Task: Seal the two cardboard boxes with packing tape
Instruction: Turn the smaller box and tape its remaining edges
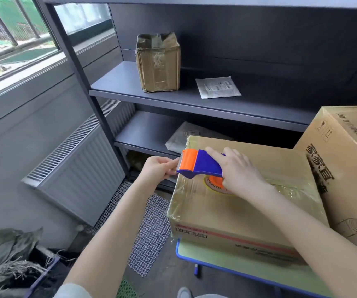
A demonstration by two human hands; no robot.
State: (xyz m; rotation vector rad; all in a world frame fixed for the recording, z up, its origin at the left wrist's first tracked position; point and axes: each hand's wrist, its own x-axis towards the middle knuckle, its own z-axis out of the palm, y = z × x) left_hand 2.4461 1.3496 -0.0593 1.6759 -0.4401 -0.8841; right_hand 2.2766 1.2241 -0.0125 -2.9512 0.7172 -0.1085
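Grey shelving (173, 97) behind, your right hand (240, 171) grips the tape dispenser (201, 164) over the flat cardboard box (237, 211), left hand (156, 168) pinching its tape end (174, 169); that box looks taped, the taller box (345, 168) unclear.

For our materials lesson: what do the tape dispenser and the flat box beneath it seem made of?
The tape dispenser looks like moulded plastic: smooth, solid blue and orange. The box looks like brown cardboard, matte, with glossy clear tape wrinkled over its top.
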